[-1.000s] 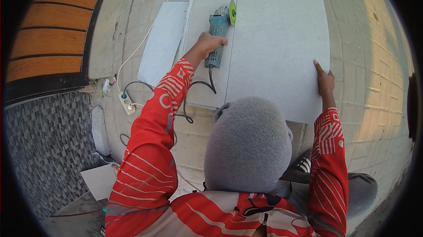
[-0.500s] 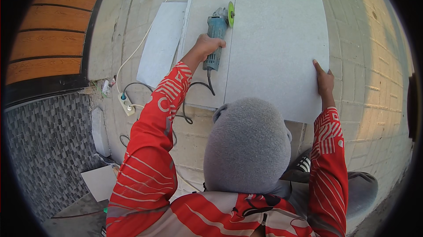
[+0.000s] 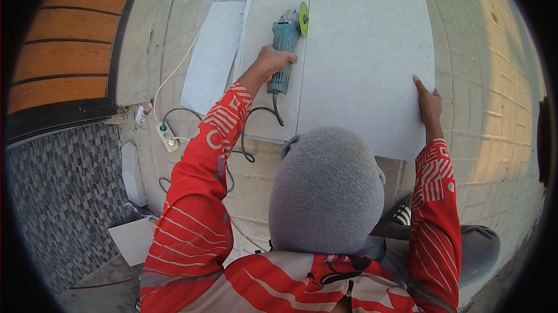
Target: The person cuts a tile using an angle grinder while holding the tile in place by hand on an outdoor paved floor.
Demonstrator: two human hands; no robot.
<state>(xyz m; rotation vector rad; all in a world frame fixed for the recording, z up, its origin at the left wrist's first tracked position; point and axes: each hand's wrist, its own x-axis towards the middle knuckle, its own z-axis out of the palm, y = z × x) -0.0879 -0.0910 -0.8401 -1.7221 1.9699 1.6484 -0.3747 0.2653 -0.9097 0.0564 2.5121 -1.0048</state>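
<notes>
My left hand (image 3: 274, 62) is wrapped round the body of a blue-green angle grinder (image 3: 285, 40) with a thin green disc (image 3: 303, 19). The grinder is over a large pale grey tile (image 3: 366, 51), and its disc stands on edge at a thin dark line running lengthwise across the tile. Whether the line goes right through cannot be told. My right hand (image 3: 429, 104) grips the tile's right edge, thumb on top and the other fingers at the side, partly hidden. From the grinder's near end a black cord (image 3: 275, 101) loops down to the left.
A narrower pale tile piece (image 3: 214, 57) lies left of the large tile. Beyond my left arm, a white power strip (image 3: 167, 137) with plugs sits on the paving (image 3: 465, 86). An orange slatted panel (image 3: 68, 37) and a mosaic surface (image 3: 64, 197) border the left side.
</notes>
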